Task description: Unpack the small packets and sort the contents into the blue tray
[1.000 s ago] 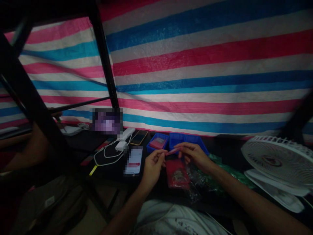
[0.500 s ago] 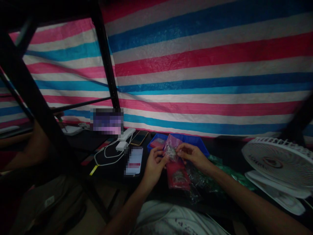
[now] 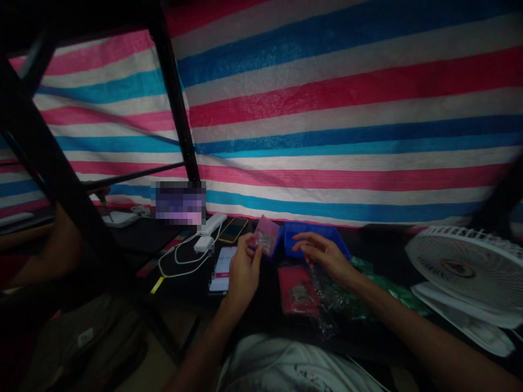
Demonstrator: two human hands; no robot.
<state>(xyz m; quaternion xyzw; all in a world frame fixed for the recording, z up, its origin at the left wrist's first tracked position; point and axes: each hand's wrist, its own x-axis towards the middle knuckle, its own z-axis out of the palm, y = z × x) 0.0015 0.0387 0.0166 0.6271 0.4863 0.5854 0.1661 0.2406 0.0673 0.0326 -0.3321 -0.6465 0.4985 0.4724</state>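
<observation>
A small pink plastic bag [image 3: 267, 231] with something light-coloured inside is pinched in my left hand [image 3: 245, 267], above the left blue tray [image 3: 279, 245], which it mostly hides. My right hand [image 3: 324, 256] is apart from it, fingers spread and holding nothing, at the front edge of the right blue tray [image 3: 318, 234]. On the dark table below lies a red packet [image 3: 298, 291] under clear plastic, with metallic-looking small pieces on it. Crumpled clear plastic bags [image 3: 327, 296] lie beside it, below my right hand.
Green plastic [image 3: 388, 294] lies under my right forearm, near a white fan [image 3: 461, 272]. To the left are a lit phone [image 3: 223, 272], a dark phone [image 3: 232, 230], a white power strip [image 3: 212, 223] and cables. Beyond the black frame post [image 3: 81, 179], another person's arm [image 3: 61, 245] shows.
My left hand has carried the pink bag left, over the left blue tray. My right hand has let go of the bag and its fingers have spread.
</observation>
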